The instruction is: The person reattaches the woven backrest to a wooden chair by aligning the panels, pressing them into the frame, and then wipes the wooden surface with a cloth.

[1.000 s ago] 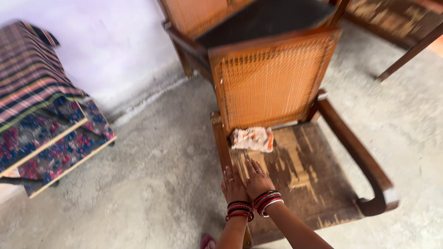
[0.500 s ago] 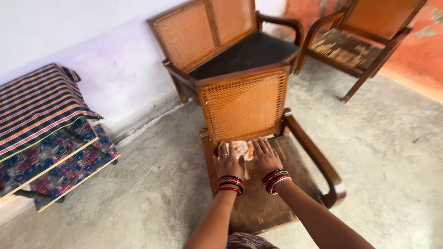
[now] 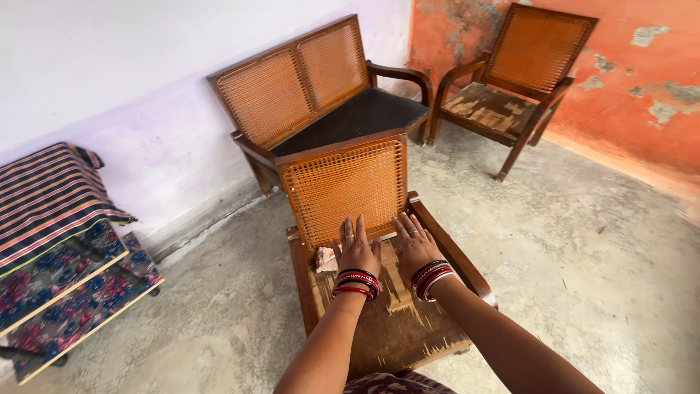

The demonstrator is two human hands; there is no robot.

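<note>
Both hands out over the near chair (image 3: 386,321) at centre frame, palms down, fingers spread and straight, pinching nothing. Left hand (image 3: 356,252) at the back edge of the worn seat, fingertips up near the foot of the woven cane backrest (image 3: 344,186); whether touching the cane or just short of it, hard to tell. Right hand (image 3: 413,244) just beside it to the right, at about the same height in the frame, angled slightly toward the right armrest (image 3: 452,255).

Crumpled cloth (image 3: 326,258) lying on the seat at its back left corner, just left of the left hand and slightly below its fingertips. Lying from the open grips: leftward and a touch toward the bottom of the frame. Clearly nearer the left hand; right hand well beyond it, with the left hand between. No clear long axis to the cloth, just a bunched lump against the left armrest.

Chair itself running from the bottom centre of the frame up toward the centre, backrest away from the camera. Red bangles on both wrists. Upper centre: a cane-backed bench (image 3: 321,102) against the pale wall. Upper right: another chair (image 3: 518,80) before the orange wall. Left edge: striped and flowered bedding (image 3: 51,241) stacked low on the concrete floor (image 3: 583,248).
</note>
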